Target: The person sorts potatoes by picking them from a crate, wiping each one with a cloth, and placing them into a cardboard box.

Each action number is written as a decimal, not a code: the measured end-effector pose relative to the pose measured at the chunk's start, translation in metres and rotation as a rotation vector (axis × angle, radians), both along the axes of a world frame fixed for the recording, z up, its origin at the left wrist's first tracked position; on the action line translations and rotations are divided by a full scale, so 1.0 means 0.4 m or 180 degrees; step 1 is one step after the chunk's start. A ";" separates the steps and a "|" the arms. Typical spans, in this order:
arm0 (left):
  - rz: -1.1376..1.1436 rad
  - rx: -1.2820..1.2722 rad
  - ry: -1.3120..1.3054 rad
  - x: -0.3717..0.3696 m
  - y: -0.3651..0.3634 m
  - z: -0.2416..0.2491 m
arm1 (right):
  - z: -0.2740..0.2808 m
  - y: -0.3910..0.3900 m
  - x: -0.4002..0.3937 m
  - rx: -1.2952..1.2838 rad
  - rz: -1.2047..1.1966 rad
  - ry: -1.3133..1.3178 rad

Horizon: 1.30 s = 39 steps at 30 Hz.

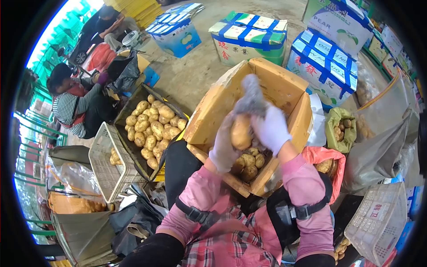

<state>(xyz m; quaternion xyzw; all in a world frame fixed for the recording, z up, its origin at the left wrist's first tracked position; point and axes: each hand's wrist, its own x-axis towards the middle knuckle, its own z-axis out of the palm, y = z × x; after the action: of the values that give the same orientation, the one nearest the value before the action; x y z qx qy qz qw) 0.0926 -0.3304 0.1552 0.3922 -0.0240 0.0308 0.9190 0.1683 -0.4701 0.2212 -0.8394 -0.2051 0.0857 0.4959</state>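
Both my hands wear white gloves and pink sleeve covers. My left hand (222,149) cups a large potato (240,132) from the left, above an open cardboard box (284,84). My right hand (272,129) presses on the potato's right side and grips a grey cloth (251,95) that sticks up over it. Several potatoes (250,162) lie in the bottom of the box, just below my hands.
A dark crate heaped with potatoes (151,127) and a white plastic basket (104,162) stand at left. A seated person (73,104) works beyond them. Blue-and-white fruit cartons (249,38) stand behind. Bags with potatoes (340,129) and another white basket (378,222) are at right.
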 end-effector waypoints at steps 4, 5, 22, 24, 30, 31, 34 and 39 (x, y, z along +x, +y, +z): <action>-0.0699 -0.1490 0.0553 -0.046 0.013 0.091 | 0.008 -0.076 0.048 0.0529 -0.0494 0.0102; -0.0362 -0.1253 0.0771 -0.047 0.009 0.097 | 0.036 -0.090 0.037 0.0597 -0.0392 0.0524; 0.0090 0.0113 -0.0283 -0.075 -0.032 0.152 | 0.012 -0.088 0.006 0.2820 0.0628 0.1800; 0.0241 0.0916 -0.0435 -0.072 -0.013 0.138 | 0.028 -0.095 -0.044 0.2384 0.0660 0.1478; 0.0746 0.2575 -0.0033 -0.031 0.020 0.076 | 0.034 -0.073 -0.050 0.1884 0.0280 0.0853; 0.0168 0.1167 0.0414 -0.031 0.021 0.082 | 0.036 -0.057 -0.045 0.2166 0.0283 0.0927; -0.0253 -0.0422 0.0353 -0.045 0.027 0.086 | 0.041 -0.048 -0.048 0.2266 0.0366 0.1135; 0.0533 0.0493 -0.0133 -0.050 -0.007 0.099 | 0.052 -0.039 -0.069 0.2104 0.0593 0.0820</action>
<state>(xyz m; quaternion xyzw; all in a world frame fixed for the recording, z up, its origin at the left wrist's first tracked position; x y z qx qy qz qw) 0.0726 -0.3331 0.1949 0.4619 -0.0126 0.1138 0.8795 0.1406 -0.4857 0.2420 -0.5939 -0.2331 0.1646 0.7522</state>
